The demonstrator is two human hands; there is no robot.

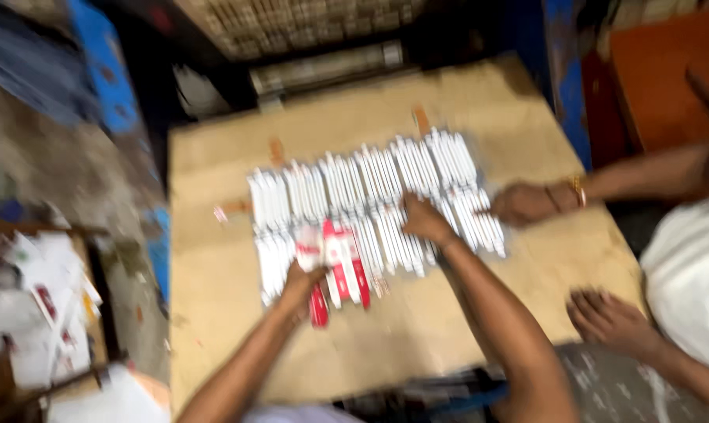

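Note:
Rows of slim white packets [370, 196] lie side by side on a brown cardboard sheet [213, 313]. My left hand [299, 286] grips a small bunch of red-and-white packets [342, 266] at the front of the rows. My right hand [425, 221] rests its fingers on the white packets near the middle of the layout. The picture is blurred, so the fine grip is hard to read.
Another person sits at the right: one hand [526, 204] with a gold bangle touches the right end of the rows, and a bare foot [609, 317] rests on the cardboard. Loose papers [41, 305] lie at the left. A blue frame [566, 86] stands behind.

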